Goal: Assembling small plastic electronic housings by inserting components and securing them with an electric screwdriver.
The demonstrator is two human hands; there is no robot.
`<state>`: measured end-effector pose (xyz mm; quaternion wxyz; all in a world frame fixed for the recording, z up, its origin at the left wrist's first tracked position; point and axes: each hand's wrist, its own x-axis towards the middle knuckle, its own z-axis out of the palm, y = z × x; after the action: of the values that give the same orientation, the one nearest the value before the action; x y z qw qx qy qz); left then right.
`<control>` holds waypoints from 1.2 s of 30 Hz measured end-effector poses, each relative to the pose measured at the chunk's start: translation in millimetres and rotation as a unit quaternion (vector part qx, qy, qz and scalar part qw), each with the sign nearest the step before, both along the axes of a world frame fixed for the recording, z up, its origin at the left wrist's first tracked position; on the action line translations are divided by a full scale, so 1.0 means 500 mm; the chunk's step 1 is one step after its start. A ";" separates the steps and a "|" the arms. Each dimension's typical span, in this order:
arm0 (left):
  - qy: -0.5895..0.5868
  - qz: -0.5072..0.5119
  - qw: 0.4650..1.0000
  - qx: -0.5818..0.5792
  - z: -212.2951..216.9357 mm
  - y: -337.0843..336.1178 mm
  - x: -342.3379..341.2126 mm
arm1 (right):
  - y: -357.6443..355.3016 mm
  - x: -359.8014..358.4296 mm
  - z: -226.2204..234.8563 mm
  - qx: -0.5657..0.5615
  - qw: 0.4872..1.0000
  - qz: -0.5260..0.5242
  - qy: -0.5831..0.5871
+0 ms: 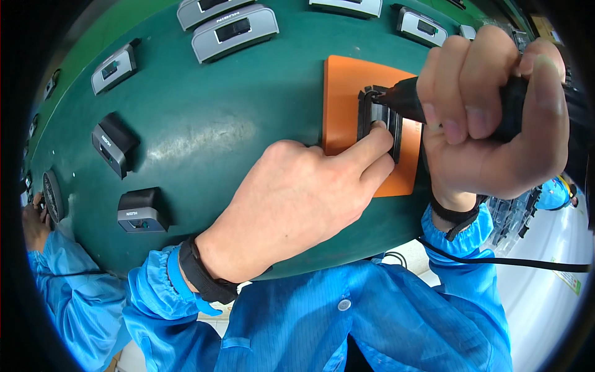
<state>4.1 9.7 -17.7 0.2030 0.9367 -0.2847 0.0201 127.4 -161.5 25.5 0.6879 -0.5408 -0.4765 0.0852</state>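
Taking the small black case (pixel 375 113) as the centre of the dial, it lies on an orange mat (pixel 345 77) on the green table (pixel 204 130), with a pale strip showing inside its dark frame. A black tool (pixel 403 100) with a tapered nose comes in from 3 o'clock, its tip at the case's 12 o'clock end; contact there is too small to make out. The right hand (pixel 496 127), at 3 o'clock, is closed around the tool with its fingers curled. The left hand (pixel 304 195) reaches in from between 7 and 8 o'clock, two fingertips on the case; its thumb is hidden, so I cannot tell whether it grips or only steadies.

Farther out, grey-and-black boxes stand on the table: one (pixel 421 26) at 1 o'clock, a large one (pixel 235 33) at 10 with another just behind it, a small one (pixel 114 69) between 9 and 10, a dark one (pixel 115 146) at 9, and another (pixel 141 211) between 8 and 9. Beyond that last box, a co-worker's hand (pixel 36 224) is near a dark oval thing (pixel 54 196). A black cable (pixel 514 263) runs between 4 and 5 o'clock.
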 end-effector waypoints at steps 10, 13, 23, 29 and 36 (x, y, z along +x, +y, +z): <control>0.062 -0.036 0.997 0.035 0.031 0.000 0.014 | -0.119 -0.003 0.057 0.018 0.992 -0.113 0.058; 0.046 -0.022 0.999 0.019 0.028 0.009 0.020 | -0.185 -0.012 0.075 0.072 0.985 -0.130 0.089; 0.048 -0.020 0.999 -0.003 0.026 -0.013 0.031 | -0.216 -0.018 -0.002 0.037 0.974 -0.217 0.054; 0.046 -0.019 0.999 -0.006 0.025 -0.011 0.030 | -0.211 -0.020 -0.011 0.034 0.972 -0.227 0.058; 0.042 -0.022 0.999 -0.012 0.021 -0.007 0.033 | -0.210 -0.020 -0.009 0.037 0.975 -0.207 0.075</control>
<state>20.5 6.2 -7.0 0.2268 0.9275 -0.2965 -0.0201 117.5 -266.2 21.0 0.7436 -0.5943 -0.3042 -0.0369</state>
